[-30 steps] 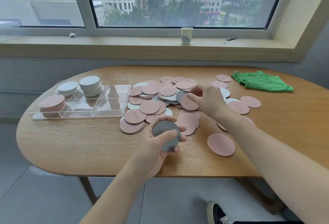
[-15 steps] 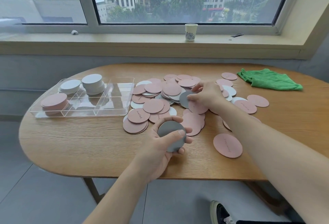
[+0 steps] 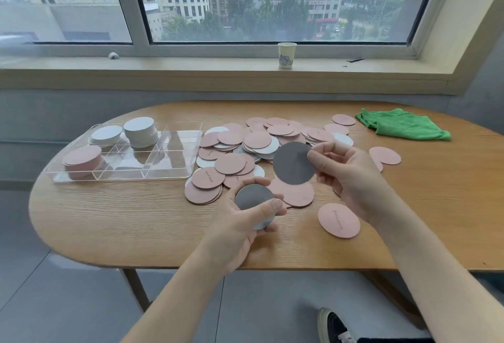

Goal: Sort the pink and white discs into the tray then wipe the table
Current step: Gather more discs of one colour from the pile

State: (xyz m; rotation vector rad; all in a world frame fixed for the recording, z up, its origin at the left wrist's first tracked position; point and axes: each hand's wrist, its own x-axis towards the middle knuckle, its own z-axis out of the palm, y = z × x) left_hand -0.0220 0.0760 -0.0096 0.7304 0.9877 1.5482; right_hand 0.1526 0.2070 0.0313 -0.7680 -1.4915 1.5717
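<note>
A heap of pink and white discs point(image 3: 257, 141) covers the middle of the wooden table point(image 3: 136, 220). My left hand point(image 3: 240, 231) grips a small stack of discs point(image 3: 253, 198), grey side up, above the table's near edge. My right hand point(image 3: 346, 176) pinches a single disc point(image 3: 293, 163) by its right rim, grey side toward me, lifted over the heap. The clear tray point(image 3: 174, 162) at the left holds two white stacks point(image 3: 140, 131) in its far compartments and a pink stack point(image 3: 81, 158) in a near one.
A green cloth point(image 3: 401, 124) lies crumpled at the far right of the table. One pink disc point(image 3: 339, 220) lies alone near the front edge, others point(image 3: 384, 155) toward the right. A paper cup point(image 3: 286, 55) stands on the window sill. My shoe point(image 3: 335, 327) shows under the table.
My right hand has picked one disc out of the heap and lifted it toward me, grey side showing. My left hand keeps holding its stack in about the same place.
</note>
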